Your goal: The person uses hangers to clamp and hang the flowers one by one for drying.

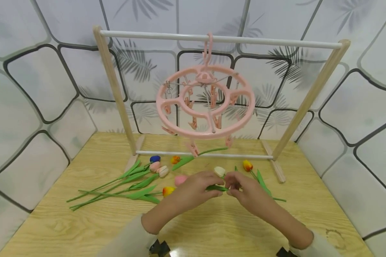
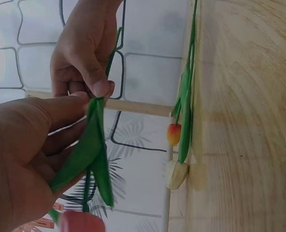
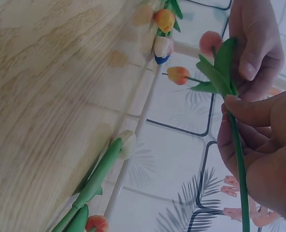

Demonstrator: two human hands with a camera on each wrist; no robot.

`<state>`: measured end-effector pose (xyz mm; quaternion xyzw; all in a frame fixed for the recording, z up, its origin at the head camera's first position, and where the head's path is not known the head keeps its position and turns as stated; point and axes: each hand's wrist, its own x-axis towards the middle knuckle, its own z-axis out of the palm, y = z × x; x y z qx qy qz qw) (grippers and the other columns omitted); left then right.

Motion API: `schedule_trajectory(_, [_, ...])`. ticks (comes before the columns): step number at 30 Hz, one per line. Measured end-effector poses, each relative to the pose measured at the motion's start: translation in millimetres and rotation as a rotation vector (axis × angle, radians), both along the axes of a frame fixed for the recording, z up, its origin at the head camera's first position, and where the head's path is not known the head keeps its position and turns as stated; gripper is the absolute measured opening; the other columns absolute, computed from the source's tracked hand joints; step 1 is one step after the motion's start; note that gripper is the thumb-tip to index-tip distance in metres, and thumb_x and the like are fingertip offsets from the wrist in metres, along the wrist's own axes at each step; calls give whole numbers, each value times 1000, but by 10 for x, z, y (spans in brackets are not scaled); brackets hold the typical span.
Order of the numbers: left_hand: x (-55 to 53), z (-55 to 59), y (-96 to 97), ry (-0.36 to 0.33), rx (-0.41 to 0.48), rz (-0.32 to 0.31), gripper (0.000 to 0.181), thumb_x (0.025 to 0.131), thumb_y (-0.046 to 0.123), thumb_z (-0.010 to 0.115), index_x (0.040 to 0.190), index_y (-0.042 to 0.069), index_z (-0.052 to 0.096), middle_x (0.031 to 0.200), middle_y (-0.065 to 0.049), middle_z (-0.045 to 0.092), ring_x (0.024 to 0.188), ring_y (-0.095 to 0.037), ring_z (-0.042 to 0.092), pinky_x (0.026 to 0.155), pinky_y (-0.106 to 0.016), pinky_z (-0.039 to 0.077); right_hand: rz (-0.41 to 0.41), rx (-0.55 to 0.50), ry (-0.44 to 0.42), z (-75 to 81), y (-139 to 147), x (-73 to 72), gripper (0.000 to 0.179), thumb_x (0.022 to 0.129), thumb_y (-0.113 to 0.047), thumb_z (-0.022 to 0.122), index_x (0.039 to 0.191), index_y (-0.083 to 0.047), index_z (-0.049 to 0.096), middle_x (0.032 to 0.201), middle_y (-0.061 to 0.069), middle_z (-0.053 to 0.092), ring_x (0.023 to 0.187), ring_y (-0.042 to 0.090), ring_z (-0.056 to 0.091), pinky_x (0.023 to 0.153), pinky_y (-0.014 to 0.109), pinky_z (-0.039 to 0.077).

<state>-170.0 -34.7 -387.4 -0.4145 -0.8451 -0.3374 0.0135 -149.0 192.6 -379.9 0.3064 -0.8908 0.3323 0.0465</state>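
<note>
Both hands meet over the table around one pink artificial tulip [image 2: 82, 222] with long green leaves [image 2: 87, 154]. My left hand [image 1: 201, 187] has its fingers curled about the leaves, the thumb near their base. Close beside it, my right hand [image 1: 244, 189] pinches the green stem [image 3: 240, 169] just below the leaves between thumb and fingers. In the right wrist view the pink bloom [image 3: 210, 42] shows beyond the left hand, and the stem's end runs down past the right palm. Fingers partly hide the stem in the head view.
A pink round clip hanger [image 1: 206, 135] hangs from a white rod [image 1: 154, 35] on a wooden stand. One orange tulip [image 1: 176, 159] lies by a low clip. Several tulips [image 1: 141, 184] lie at left; white [image 1: 219, 171] and orange-yellow [image 1: 247, 165] ones lie near the right hand.
</note>
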Motion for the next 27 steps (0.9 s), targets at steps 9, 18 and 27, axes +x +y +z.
schedule_trajectory(9, [10, 70, 54, 161, -132, 56, 28, 95, 26, 71, 121, 15, 73, 119, 4, 73, 114, -12, 66, 98, -27, 53, -82, 110, -34, 65, -99, -7, 38, 91, 4, 70, 124, -7, 55, 97, -3, 66, 84, 7, 63, 72, 22, 54])
schedule_trajectory(18, [-17, 28, 50, 2, -74, 98, 27, 95, 25, 71, 122, 20, 73, 119, 8, 72, 111, -10, 67, 91, -23, 54, -76, 94, -9, 65, -137, 1, 38, 91, 3, 71, 123, -5, 53, 96, -1, 68, 83, 8, 64, 71, 22, 54])
schedule_trajectory(27, [-50, -16, 37, -134, 24, 76, 18, 96, 16, 70, 114, 19, 73, 108, 7, 71, 95, -1, 64, 81, -15, 53, -62, 34, -70, 84, -163, 28, 36, 93, 1, 69, 125, -8, 55, 98, -1, 67, 84, 7, 64, 72, 23, 55])
